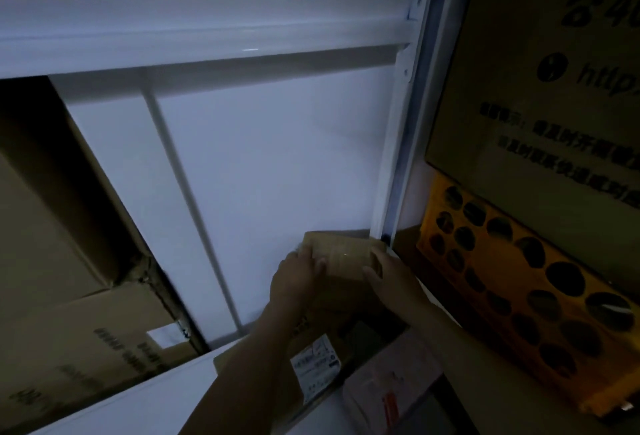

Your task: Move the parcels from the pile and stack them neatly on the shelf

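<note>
By the shelf post [398, 157], left hand [299, 275] and right hand [388, 278] clasp one parcel [346, 252].

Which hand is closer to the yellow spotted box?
Right. The right hand grips the small parcel on the side toward the yellow box; the left hand grips its far side.

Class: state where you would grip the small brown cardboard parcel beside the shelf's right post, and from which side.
Probably by its left and right edges, reaching in from the front, as the left hand and right hand do. The small brown cardboard parcel looks flat and broad, and the white shelf post and back panel close off its far side.
</note>
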